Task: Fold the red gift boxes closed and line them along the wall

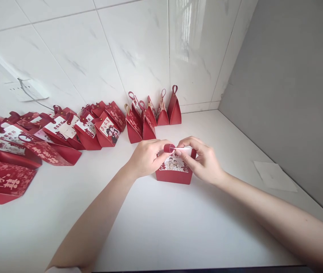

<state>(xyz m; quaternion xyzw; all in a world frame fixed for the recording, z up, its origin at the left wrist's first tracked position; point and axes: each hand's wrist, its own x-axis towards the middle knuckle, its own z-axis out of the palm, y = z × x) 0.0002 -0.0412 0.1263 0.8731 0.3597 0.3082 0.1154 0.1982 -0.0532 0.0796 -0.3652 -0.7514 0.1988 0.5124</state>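
A red gift box (pixel 174 177) with a white panel and a printed couple stands upright on the white table in front of me. My left hand (pixel 148 157) is closed at its top left, thumb and fingers pinching a dark red strap (pixel 169 148) that curls into a loop. From the right, my right hand (pixel 202 157) pinches the box's top edge beside the strap's end. The fingertips of both hands almost meet there. They hide part of the box's top, and how the strap is fastened cannot be made out.
Several finished-looking red boxes with strap loops (pixel 174 110) stand against the tiled wall. Many more red boxes (pixel 89 131) crowd the left side. A white sheet (pixel 275 176) lies at the right near the grey panel (pixel 289 94). A cable runs from a wall socket (pixel 32 90).
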